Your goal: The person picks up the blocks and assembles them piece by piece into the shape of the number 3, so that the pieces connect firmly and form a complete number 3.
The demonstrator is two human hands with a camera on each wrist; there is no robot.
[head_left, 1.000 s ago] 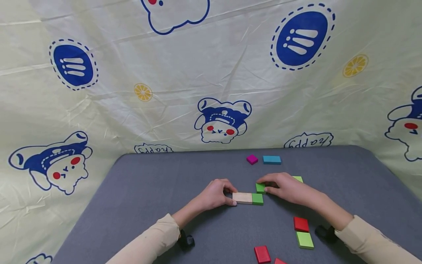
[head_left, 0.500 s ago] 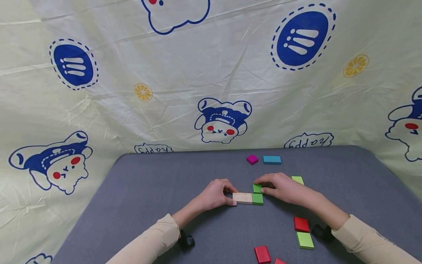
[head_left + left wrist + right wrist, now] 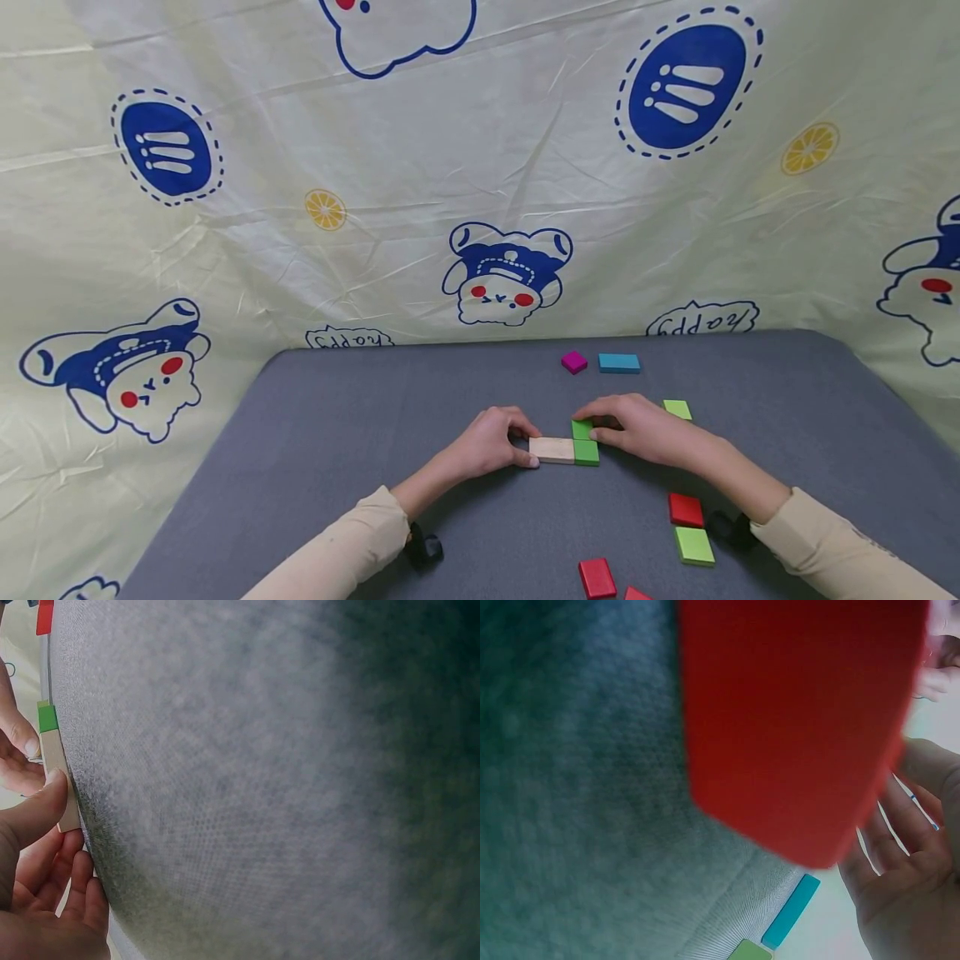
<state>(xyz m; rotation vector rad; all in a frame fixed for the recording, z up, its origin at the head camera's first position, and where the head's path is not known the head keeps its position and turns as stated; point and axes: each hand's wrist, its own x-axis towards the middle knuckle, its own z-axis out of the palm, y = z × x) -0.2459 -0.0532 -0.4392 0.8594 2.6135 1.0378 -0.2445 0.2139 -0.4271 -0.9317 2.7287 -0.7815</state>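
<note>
My left hand [image 3: 491, 442] grips the left end of a plain wooden block [image 3: 553, 451] lying flat on the grey table. In the left wrist view its thumb presses the block's near side. A green block [image 3: 587, 452] sits flush against the wooden one's right end. Just behind, my right hand [image 3: 637, 427] pinches a second green block [image 3: 581, 429] between thumb and index finger, its front edge right at the row's far side. Part of this second block is hidden by the fingers. The right wrist view shows the right hand [image 3: 907, 877] partly behind a close red block [image 3: 795, 712].
A magenta block [image 3: 574, 362] and a blue block [image 3: 618, 363] lie toward the table's far edge. One lime block [image 3: 677, 409] shows behind the right hand. Nearer me are a red block [image 3: 686, 510], a lime block [image 3: 693, 546] and another red block [image 3: 597, 578].
My right hand has slid the second green block a little to the left, along the back of the row. The left hand and the wooden block have stayed in place.
</note>
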